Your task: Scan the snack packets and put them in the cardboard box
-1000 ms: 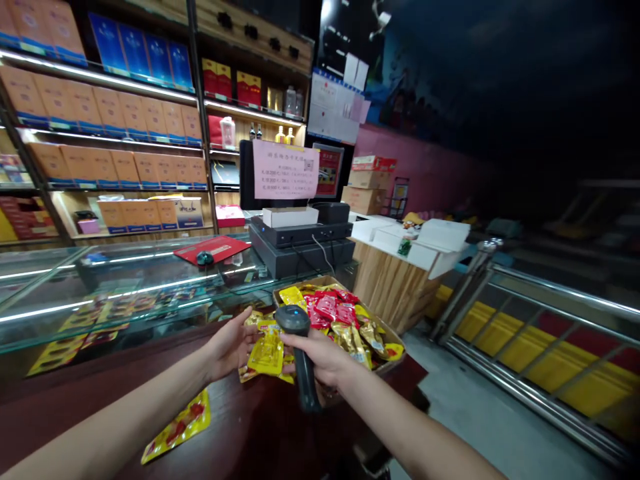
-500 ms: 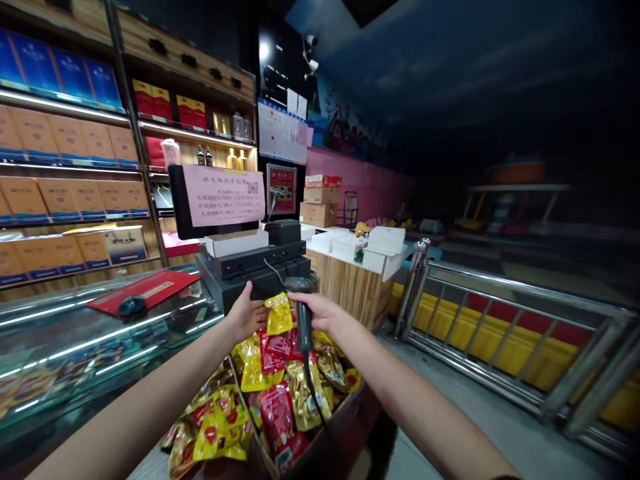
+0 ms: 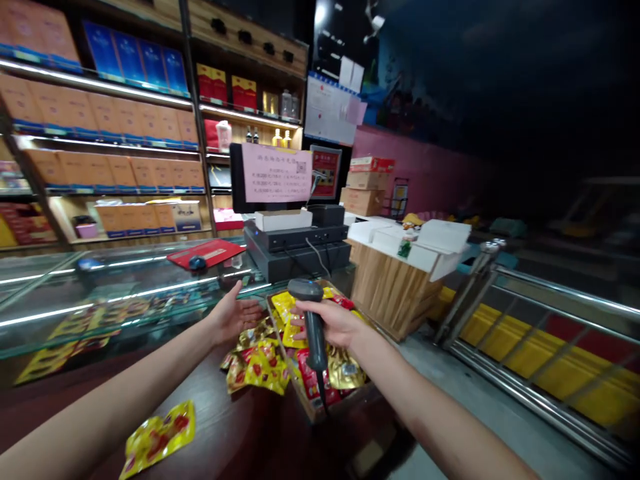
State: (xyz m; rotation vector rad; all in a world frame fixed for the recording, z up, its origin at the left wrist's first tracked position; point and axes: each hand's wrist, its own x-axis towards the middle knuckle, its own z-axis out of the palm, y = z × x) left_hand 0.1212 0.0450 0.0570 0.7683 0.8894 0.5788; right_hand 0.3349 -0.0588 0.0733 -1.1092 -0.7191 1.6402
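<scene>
My right hand (image 3: 333,323) is wrapped round the handle of a dark barcode scanner (image 3: 314,327), its head pointing forward and its cable hanging down. The scanner is above an open cardboard box (image 3: 314,415) of yellow, red and gold snack packets. To the left, my left hand (image 3: 236,317) is open and holds nothing, fingers stretched toward the box. Below it, more snack packets (image 3: 263,368) lie piled against the box's left side. One yellow packet (image 3: 159,437) lies apart on the dark counter, near my left forearm.
A monitor (image 3: 237,179) with a pink paper sign stands behind the box, above a black cash drawer (image 3: 300,259). A glass display case (image 3: 145,300) with a red folder (image 3: 220,250) and mouse (image 3: 198,263) is at left. A metal railing (image 3: 530,347) runs along the right.
The view has swung left and back, bringing more of the counter into sight. The yellow packet between my hands has left my left hand, which is now empty. The scanner stays in my right hand.
</scene>
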